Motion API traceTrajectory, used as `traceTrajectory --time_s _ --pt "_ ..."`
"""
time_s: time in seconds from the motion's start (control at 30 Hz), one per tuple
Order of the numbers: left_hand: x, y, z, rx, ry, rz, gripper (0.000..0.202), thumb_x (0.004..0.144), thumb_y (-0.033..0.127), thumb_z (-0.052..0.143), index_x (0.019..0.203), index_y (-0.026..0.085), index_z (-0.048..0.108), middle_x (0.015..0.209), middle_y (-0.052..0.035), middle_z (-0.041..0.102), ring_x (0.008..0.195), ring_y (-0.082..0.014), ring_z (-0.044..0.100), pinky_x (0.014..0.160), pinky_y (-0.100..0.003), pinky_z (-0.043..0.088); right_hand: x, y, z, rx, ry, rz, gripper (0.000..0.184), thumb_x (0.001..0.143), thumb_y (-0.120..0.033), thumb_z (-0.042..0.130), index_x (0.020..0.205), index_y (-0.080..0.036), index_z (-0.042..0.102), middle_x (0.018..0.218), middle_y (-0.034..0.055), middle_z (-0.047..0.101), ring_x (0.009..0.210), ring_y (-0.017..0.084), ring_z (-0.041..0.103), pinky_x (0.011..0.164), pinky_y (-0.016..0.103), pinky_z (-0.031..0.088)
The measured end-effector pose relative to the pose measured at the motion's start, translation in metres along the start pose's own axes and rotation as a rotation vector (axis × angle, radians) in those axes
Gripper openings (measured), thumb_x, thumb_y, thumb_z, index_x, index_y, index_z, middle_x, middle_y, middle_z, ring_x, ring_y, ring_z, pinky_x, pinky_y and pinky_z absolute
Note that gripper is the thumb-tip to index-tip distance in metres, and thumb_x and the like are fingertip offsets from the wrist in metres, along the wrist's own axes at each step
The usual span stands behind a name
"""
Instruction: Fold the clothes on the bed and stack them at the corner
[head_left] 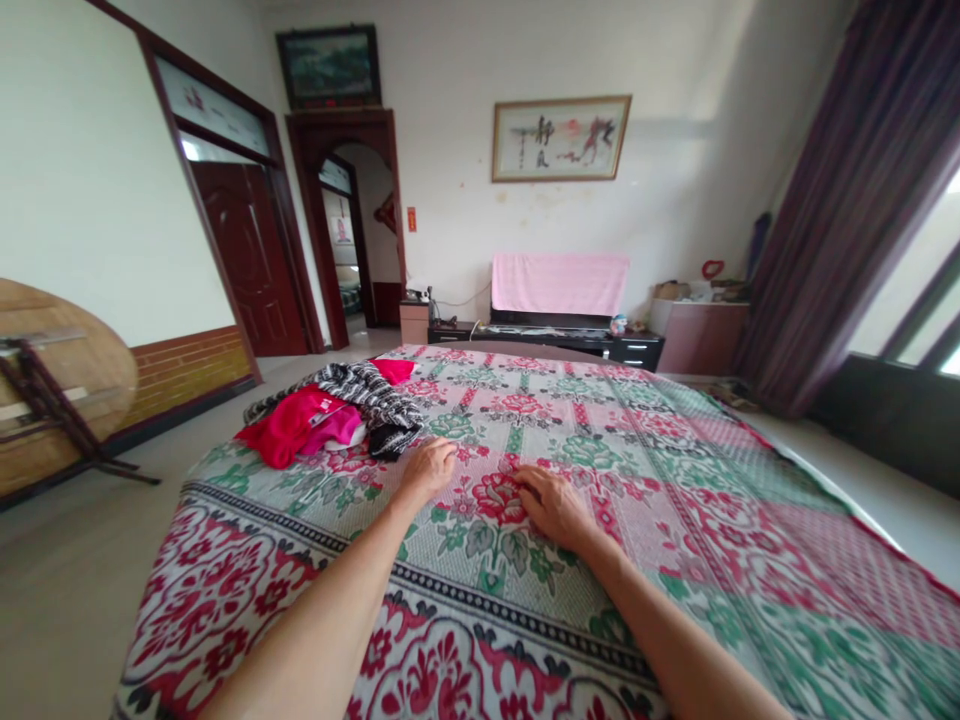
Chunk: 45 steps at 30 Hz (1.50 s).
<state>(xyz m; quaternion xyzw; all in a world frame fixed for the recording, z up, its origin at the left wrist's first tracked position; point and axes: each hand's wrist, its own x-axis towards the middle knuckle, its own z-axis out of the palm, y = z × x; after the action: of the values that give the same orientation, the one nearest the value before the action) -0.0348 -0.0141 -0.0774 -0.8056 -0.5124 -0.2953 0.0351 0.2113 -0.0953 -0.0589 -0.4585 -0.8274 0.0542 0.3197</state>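
Observation:
My left hand (429,470) rests on a flowered cloth (495,575) in red, green and grey, its fingers loosely bent and nothing visible in them. Just left of it lies a heap of clothes: a black-and-white knitted garment (367,390), a red garment (281,425) and a magenta piece (337,428). My right hand (553,505) lies palm down on the same cloth, over a red rose pattern, with its fingers apart. A gap of patterned cloth separates the two hands.
A round folding table (67,365) leans by the left wall. Beyond the cloth's far edge stands a low black cabinet (637,352) with a pink towel (559,282) draped above it. A dark purple curtain (817,200) hangs at the right.

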Motion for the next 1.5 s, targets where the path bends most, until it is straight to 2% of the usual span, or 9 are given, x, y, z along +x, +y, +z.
traceTrajectory --time_s 0.33,0.47,0.67,1.1,1.33,1.5 --pt "-0.0005 0.0019 -0.0015 0.011 -0.024 -0.044 0.033 0.084 0.016 0.043 0.104 0.020 0.070 0.119 -0.0049 0.066 0.112 -0.0162 0.058 0.102 -0.029 0.043 0.0024 0.0076 0.0059 0.041 0.034 0.082 0.026 0.081 -0.013 0.048 0.095 -0.022 0.067 0.109 0.0055 0.068 0.100 0.018 0.061 0.092 0.031 0.044" --pt "-0.0010 0.0015 -0.0021 0.036 -0.055 -0.055 0.036 0.085 0.017 0.042 0.108 0.018 0.069 0.124 -0.0058 0.064 0.115 -0.0178 0.058 0.104 -0.031 0.043 0.0040 0.0047 0.0060 0.027 0.035 0.141 0.025 0.080 -0.014 0.048 0.092 -0.022 0.067 0.105 0.0052 0.068 0.098 0.019 0.060 0.092 0.032 0.044" --pt "-0.0020 -0.0016 0.0000 0.069 -0.042 -0.050 0.036 0.085 0.018 0.042 0.109 0.018 0.069 0.126 -0.0063 0.063 0.115 -0.0187 0.058 0.104 -0.032 0.044 0.0044 0.0025 0.0047 0.050 0.034 0.185 0.025 0.080 -0.015 0.049 0.093 -0.023 0.068 0.108 0.0044 0.067 0.102 0.020 0.058 0.094 0.034 0.043" --pt "-0.0025 -0.0015 0.0008 0.037 -0.043 -0.093 0.036 0.083 0.018 0.044 0.108 0.022 0.070 0.125 -0.0042 0.064 0.117 -0.0176 0.057 0.105 -0.032 0.043 0.0042 0.0058 0.0071 0.060 0.052 0.189 0.023 0.079 -0.014 0.051 0.090 -0.025 0.068 0.109 0.0041 0.067 0.101 0.021 0.059 0.092 0.036 0.043" --pt "-0.0023 0.0001 -0.0009 0.029 -0.054 -0.072 0.035 0.085 0.018 0.043 0.108 0.019 0.070 0.124 -0.0062 0.064 0.118 -0.0181 0.056 0.106 -0.032 0.042 0.0043 0.0056 0.0080 0.045 0.054 0.178 0.026 0.078 -0.012 0.050 0.092 -0.024 0.069 0.108 0.0039 0.068 0.101 0.020 0.060 0.092 0.033 0.044" --pt "-0.0020 0.0009 -0.0012 0.006 -0.029 -0.058 0.035 0.083 0.015 0.045 0.107 0.021 0.070 0.121 -0.0056 0.066 0.114 -0.0181 0.058 0.104 -0.033 0.044 0.0038 0.0073 0.0088 0.028 0.042 0.155 0.026 0.081 -0.014 0.049 0.094 -0.024 0.069 0.112 0.0038 0.067 0.103 0.019 0.060 0.093 0.033 0.044"
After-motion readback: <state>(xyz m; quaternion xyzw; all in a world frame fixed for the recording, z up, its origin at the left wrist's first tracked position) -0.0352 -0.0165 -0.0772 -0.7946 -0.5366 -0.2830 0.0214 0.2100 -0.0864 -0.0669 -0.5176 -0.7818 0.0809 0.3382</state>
